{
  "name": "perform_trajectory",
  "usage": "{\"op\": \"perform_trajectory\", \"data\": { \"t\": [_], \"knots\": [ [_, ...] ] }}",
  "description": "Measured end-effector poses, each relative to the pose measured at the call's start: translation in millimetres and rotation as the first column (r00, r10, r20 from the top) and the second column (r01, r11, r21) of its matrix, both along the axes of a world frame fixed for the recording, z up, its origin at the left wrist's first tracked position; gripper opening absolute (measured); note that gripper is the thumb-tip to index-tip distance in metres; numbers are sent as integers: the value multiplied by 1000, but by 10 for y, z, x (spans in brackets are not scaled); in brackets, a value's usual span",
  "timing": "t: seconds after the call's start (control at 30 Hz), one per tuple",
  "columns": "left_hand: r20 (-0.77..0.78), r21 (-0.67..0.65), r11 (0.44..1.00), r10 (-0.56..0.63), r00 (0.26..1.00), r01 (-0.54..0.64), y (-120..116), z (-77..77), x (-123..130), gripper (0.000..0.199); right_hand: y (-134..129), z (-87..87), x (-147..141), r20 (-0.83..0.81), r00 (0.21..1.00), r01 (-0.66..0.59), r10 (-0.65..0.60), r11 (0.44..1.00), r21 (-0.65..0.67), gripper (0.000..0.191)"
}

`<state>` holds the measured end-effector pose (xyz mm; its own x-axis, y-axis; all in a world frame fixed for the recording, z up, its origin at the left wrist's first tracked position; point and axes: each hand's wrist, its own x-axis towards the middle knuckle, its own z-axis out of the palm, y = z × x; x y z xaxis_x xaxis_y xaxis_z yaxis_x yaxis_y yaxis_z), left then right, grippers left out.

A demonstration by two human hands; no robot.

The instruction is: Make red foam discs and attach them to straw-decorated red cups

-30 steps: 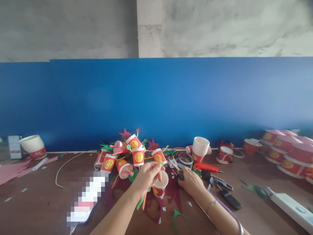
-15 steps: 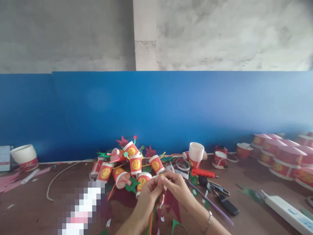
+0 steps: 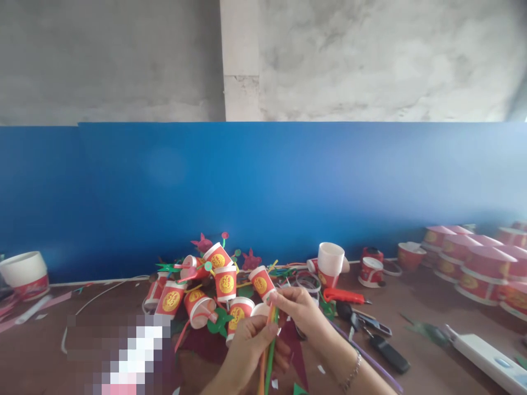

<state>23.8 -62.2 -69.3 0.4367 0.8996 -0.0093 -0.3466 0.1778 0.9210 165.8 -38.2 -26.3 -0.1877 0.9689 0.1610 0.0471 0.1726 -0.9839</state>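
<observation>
My left hand is closed around a green straw and an orange straw, both slanting down toward the bottom edge of the view. At the upper ends of these straws, the thumb and fingers of my right hand are pinched together. What the right fingertips grip in detail is partly hidden. Just beyond both hands lies a heap of small red-and-white paper cups with yellow emblems. Green cut-outs and dark red paper shapes are attached to or lie among them.
Right of my hands are a white cup, a red utility knife, black keys, a purple straw and a long white device. Pink-topped cups stand stacked at far right. A pixelated patch hides part of the left table.
My hands have moved slightly apart, with the left lower. More of the orange and green straws now shows between them. The view has shifted a little.
</observation>
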Motion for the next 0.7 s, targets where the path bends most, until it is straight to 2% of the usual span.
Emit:
{"op": "perform_trajectory", "data": {
  "t": [0.07, 0.13, 0.27, 0.37, 0.5, 0.6, 0.7],
  "knots": [
    [-50, -10, 1000, 6, 999, -6, 10, -38, 29, 53, 17, -1, 43, 53, 997, 60, -63, 996, 63, 51],
    [-79, -9, 999, 33, 996, -34, 19, -91, 68, 57, 20, -4, 77, 76, 994, 69, -76, 994, 88, 49],
    [-91, 56, 993, 104, 990, -99, 17, -191, 128, 57, -9, 5, 114, 81, 996, -53, 46, 995, 81, 45],
    [-100, 102, 993, 64, 993, -54, 10, -231, 119, 55, -40, 49, 151, 94, 990, -110, 103, 991, 80, 44],
    [-181, 210, 977, 73, 981, -34, 34, -260, 65, 56, -79, 132, 202, 73, 979, -190, 190, 982, -6, 45],
    [-218, 293, 955, 112, 970, -44, 76, -266, 27, 56, -91, 170, 207, 72, 979, -187, 188, 982, -22, 46],
    [-189, 291, 952, 152, 970, -92, 122, -260, 1, 51, -70, 175, 213, 58, 990, -130, 131, 991, -28, 48]
  ]
}}
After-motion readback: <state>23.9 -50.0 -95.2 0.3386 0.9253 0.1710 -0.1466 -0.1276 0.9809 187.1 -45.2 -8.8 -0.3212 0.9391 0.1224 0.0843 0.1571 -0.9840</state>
